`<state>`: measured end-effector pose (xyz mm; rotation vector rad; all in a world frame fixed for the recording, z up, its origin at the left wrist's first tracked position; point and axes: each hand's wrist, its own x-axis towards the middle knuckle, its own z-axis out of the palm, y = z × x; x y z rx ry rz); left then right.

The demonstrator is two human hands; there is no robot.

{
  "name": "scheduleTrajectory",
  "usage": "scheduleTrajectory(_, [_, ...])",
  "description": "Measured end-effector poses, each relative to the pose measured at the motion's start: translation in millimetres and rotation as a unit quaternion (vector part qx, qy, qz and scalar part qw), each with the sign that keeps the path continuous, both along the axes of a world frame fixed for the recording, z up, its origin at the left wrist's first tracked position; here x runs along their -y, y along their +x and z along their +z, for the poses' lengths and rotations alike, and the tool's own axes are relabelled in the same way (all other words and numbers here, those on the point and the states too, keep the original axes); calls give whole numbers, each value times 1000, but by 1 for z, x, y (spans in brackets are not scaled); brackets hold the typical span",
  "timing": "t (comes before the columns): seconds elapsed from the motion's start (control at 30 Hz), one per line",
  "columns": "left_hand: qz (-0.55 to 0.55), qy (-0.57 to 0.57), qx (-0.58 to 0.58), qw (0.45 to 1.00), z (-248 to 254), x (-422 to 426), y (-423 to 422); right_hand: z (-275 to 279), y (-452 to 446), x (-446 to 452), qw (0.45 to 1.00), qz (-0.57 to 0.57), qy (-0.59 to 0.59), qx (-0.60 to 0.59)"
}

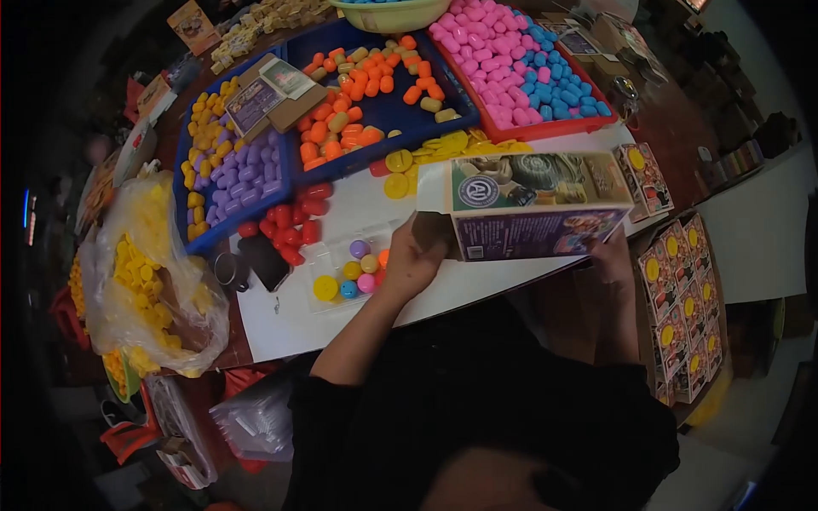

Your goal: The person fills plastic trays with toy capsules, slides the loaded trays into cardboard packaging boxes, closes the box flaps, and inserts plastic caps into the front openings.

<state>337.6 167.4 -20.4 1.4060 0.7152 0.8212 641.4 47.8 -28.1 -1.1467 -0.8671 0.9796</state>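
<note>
A printed cardboard box [537, 209] with purple and green panels lies on its side above the white tabletop, its left end open with flaps out. My left hand [417, 260] is closed on the flap at that open end. At the lower right corner, my right hand [609, 255] grips the box, its fingers partly hidden. Beside my left hand is a clear plastic tray [319, 298] holding several coloured balls or capsules and a yellow disc [325, 288]. Red capsules [294, 223] lie loose behind that tray.
Blue trays hold purple and yellow capsules [247, 175] and orange ones [362, 81]; a red tray [545, 128] holds pink and blue ones. Yellow discs [452, 146] lie behind the box. A plastic bag [153, 281] stands left. Packed small boxes [686, 307] fill a carton at right.
</note>
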Motion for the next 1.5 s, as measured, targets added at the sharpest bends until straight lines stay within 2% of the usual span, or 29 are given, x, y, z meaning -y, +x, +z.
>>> scheduleTrajectory(0.03, [-14,-23,-108,994,1,0,1,-14,-6,13,999,-20,-17,-19])
scheduleTrajectory(0.07, [38,22,35,998,-10,-2,8,-20,-5,26,992,-19,-116,36])
scheduleTrajectory(0.1, [27,19,31,999,-9,-8,5,-25,-4,31,992,-30,-119,31])
scheduleTrajectory(0.13, [-81,197,-62,975,-2,-17,-6,-28,-3,34,991,-23,-127,48])
scheduleTrajectory(0.17, [-185,364,-149,901,5,-22,-13,-32,-4,38,989,-14,-136,64])
scheduleTrajectory(0.2, [-196,417,-193,866,9,-21,-17,-30,-9,45,988,-18,-142,57])
scheduleTrajectory(0.23, [-200,411,-196,867,10,-21,-19,-20,-18,51,976,-27,-177,126])
scheduleTrajectory(0.3, [-246,452,-252,820,10,-23,-23,3,-41,50,934,-34,-238,265])
scheduleTrajectory(0.33, [-246,446,-257,821,11,-21,-21,12,-61,42,908,64,-121,395])
scheduleTrajectory(0.37, [-277,440,-292,803,12,-16,-15,17,-87,31,845,160,4,509])
scheduleTrajectory(0.43, [-302,423,-329,788,7,-8,-9,-5,-133,15,766,207,19,609])
scheduleTrajectory(0.47, [-262,480,-323,773,3,-5,-8,-23,-144,9,765,216,21,606])
scheduleTrajectory(0.5, [-219,536,-316,752,0,-4,-9,-42,-152,3,742,173,12,647])
scheduleTrajectory(0.53, [-212,532,-321,754,5,-7,-17,-51,-155,-4,715,129,6,687])
scheduleTrajectory(0.57, [-155,481,-316,803,15,-12,-32,-51,-156,-9,714,138,13,686])
scheduleTrajectory(0.6, [-97,425,-310,845,21,-16,-50,-50,-159,-13,757,117,6,643])
scheduleTrajectory(0.63, [-91,417,-319,846,20,-18,-67,-48,-162,-16,798,95,-5,595])
scheduleTrajectory(0.67, [-79,371,-426,821,17,-22,-85,-29,-162,-22,852,148,-113,490])
scheduleTrajectory(0.7, [-67,319,-525,786,14,-25,-99,-32,-165,-29,851,158,-112,488])
scheduleTrajectory(0.77, [-98,275,-577,763,0,-26,-110,-37,-170,-36,949,176,-99,242])
scheduleTrajectory(0.83, [-158,214,-648,714,-7,-25,-106,-40,-183,-40,959,175,-82,208])
scheduleTrajectory(0.87, [-160,211,-647,715,-9,-22,-104,-41,-188,-40,969,164,-65,174])
scheduleTrajectory(0.93, [-171,223,-658,699,-11,-21,-100,-41,-190,-41,963,177,-50,199])
scheduleTrajectory(1.0, [-163,234,-644,710,-13,-21,-104,-39,-190,-41,953,195,-34,228])
scheduleTrajectory(1.23, [-141,273,-552,775,-15,-17,-128,-35,-192,-38,951,227,-68,198])
scheduleTrajectory(1.3, [-142,282,-540,780,-15,-15,-125,-34,-195,-37,945,244,-58,208])
scheduleTrajectory(1.37, [-141,290,-528,785,-16,-14,-121,-32,-205,-36,963,227,-67,125])
scheduleTrajectory(1.47, [-159,310,-528,775,-17,-18,-123,-37,-212,-40,955,258,-68,128])
scheduleTrajectory(1.5, [-160,325,-492,792,-20,-20,-126,-39,-217,-42,954,261,-67,130])
